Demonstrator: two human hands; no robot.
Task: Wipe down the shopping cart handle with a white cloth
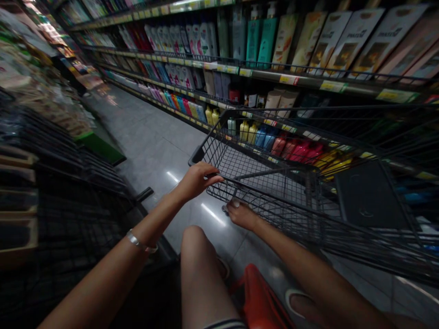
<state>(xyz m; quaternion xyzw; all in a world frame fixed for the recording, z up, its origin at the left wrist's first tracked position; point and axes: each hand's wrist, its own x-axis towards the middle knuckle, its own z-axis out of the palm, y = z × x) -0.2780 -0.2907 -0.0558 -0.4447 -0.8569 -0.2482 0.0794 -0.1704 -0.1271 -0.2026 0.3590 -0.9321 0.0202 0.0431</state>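
My left hand, with a silver bracelet at its wrist, reaches the upper side rim of a black wire shopping cart. Its thumb and fingers close on the rim. Lower and to the right, my right hand is curled into a closed grip beside the cart's mesh wall. A small dark piece shows at its fingertips, but I cannot make out what it holds. The cart's front basket shows bare mesh at the bottom. A dark flat panel is part of the cart, farther right.
Shelves with shampoo bottles and colourful bottles run along the right side beyond the cart. Dark racks with boxes line the left. Grey tiled floor stretches between them. A red bag hangs by my legs.
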